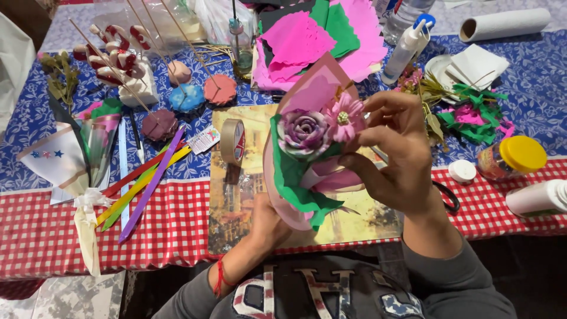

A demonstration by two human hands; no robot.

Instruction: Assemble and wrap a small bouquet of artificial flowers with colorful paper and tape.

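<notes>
Two hands held a paper bouquet (307,142) above the picture board (236,195): left hand (269,221) gripped its base from below, right hand (396,153) pinched the pink flower (345,117) beside the purple rose (303,131). Tape roll (232,142) stood on the board, left of the bouquet.

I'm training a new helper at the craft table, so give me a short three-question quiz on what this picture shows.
1. True or false: the left hand grips the paper bouquet from below.
2. What do the fingers of the right hand touch? A) the tape roll B) the pink daisy C) the glue bottle
3. What colour is the lid of the jar at the right, on the tablecloth?

Key: 1 true; 2 B; 3 yellow.
</notes>
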